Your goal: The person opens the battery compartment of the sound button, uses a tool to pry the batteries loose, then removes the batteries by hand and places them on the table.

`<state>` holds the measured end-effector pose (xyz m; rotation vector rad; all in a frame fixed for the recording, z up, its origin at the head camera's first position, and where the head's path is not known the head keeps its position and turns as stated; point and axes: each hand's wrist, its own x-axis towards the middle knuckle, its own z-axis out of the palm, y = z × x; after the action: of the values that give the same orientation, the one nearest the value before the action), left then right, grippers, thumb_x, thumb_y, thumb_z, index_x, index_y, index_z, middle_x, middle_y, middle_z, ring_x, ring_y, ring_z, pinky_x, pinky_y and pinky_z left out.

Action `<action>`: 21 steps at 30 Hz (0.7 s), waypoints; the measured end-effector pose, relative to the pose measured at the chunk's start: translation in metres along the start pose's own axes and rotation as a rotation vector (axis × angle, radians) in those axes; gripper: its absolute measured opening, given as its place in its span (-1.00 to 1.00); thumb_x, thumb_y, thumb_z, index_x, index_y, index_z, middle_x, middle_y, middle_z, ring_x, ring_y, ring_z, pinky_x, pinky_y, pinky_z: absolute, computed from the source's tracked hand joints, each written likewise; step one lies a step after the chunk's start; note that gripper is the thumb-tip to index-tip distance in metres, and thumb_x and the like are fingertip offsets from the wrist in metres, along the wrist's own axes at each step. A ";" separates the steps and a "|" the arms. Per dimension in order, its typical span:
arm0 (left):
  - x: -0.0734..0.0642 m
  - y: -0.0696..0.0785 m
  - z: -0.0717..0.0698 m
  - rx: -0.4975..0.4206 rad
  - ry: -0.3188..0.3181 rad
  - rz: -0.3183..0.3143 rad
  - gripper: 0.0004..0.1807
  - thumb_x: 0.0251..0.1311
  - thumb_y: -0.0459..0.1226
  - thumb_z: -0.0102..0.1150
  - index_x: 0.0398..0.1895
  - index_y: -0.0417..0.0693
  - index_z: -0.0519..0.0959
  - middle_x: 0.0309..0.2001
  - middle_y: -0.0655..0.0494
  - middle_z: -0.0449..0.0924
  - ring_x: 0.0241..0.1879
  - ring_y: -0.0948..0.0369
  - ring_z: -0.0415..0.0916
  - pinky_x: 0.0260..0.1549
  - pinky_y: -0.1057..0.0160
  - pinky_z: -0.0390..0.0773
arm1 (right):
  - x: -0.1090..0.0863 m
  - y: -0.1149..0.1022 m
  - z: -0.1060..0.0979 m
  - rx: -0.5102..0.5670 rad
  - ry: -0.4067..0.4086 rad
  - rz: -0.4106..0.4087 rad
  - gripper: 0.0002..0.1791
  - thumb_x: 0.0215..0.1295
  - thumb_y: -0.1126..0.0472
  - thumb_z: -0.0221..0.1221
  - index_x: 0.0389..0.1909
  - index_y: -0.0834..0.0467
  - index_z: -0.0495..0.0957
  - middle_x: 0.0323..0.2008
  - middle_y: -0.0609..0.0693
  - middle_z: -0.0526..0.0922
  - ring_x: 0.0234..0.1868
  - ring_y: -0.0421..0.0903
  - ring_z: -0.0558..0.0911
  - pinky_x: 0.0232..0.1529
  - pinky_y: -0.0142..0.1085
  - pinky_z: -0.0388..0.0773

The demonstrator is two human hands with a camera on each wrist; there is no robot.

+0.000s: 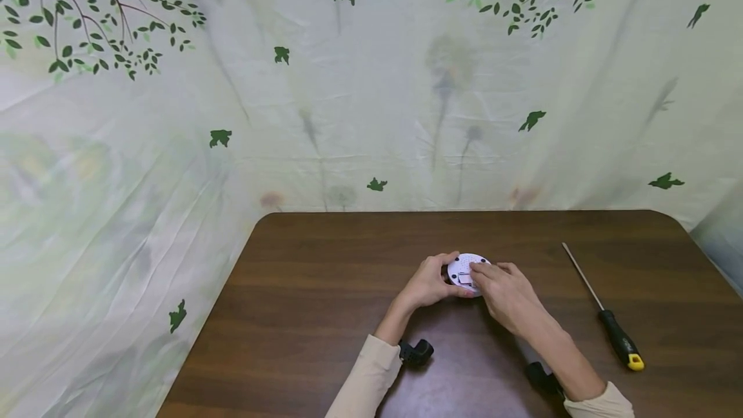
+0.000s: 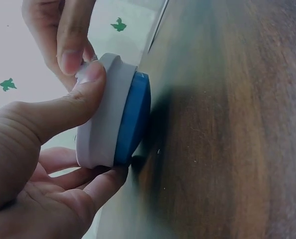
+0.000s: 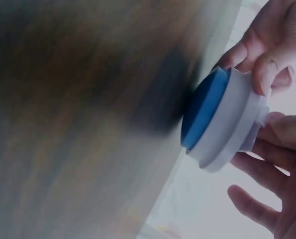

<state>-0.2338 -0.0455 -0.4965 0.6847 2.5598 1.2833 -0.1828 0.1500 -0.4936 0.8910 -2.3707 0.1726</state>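
Observation:
A round white button-like device (image 1: 460,266) with a blue domed face (image 2: 135,117) is held over the table, its white underside turned up. My left hand (image 1: 429,281) grips it by the rim, thumb on the white edge and fingers beneath. In the head view, the underside shows small holes, dark spots and a rectangular battery compartment. My right hand (image 1: 507,295) reaches over that side. Its thumb and finger pinch a small white piece, seemingly the battery cover (image 3: 261,115), at the back of the device; the fingers partly hide it.
A screwdriver (image 1: 618,334) with a black and yellow handle lies on the brown wooden table (image 1: 325,315), right of my hands. Black wrist cameras (image 1: 416,352) are strapped to both wrists. A pale leaf-patterned curtain (image 1: 371,95) hangs behind the table.

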 end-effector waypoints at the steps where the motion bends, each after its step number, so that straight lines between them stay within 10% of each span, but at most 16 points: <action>1: 0.000 0.000 0.000 -0.002 -0.002 -0.002 -0.10 0.02 -0.25 0.63 0.42 -0.39 0.41 0.36 -0.24 0.53 0.23 0.12 0.56 0.14 0.35 0.57 | 0.000 0.000 -0.002 0.008 -0.017 0.010 -0.73 0.07 0.37 0.44 -0.16 0.20 0.74 -0.06 0.06 0.79 -0.04 0.01 0.73 -0.09 -0.05 0.60; 8: -0.001 -0.002 0.002 -0.021 -0.015 -0.007 -0.09 0.05 -0.25 0.61 0.44 -0.38 0.38 0.35 -0.24 0.54 0.14 0.21 0.56 0.07 0.38 0.59 | -0.001 0.007 -0.012 0.200 -0.154 0.174 -0.82 0.26 0.19 0.41 -0.15 0.15 0.79 0.00 0.06 0.74 -0.02 0.05 0.63 -0.11 -0.04 0.53; 21: -0.001 0.000 0.003 -0.033 -0.015 -0.007 -0.08 0.03 -0.24 0.62 0.44 -0.38 0.39 0.40 -0.23 0.48 0.26 0.17 0.53 0.08 0.34 0.63 | -0.004 0.023 -0.020 0.453 -0.229 0.415 -0.66 0.02 0.05 0.59 -0.31 0.04 0.63 -0.28 -0.11 0.56 -0.31 -0.19 0.51 -0.33 -0.33 0.45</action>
<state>-0.2313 -0.0436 -0.4981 0.6762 2.5206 1.3107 -0.1857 0.1762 -0.4780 0.6198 -2.7654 0.8390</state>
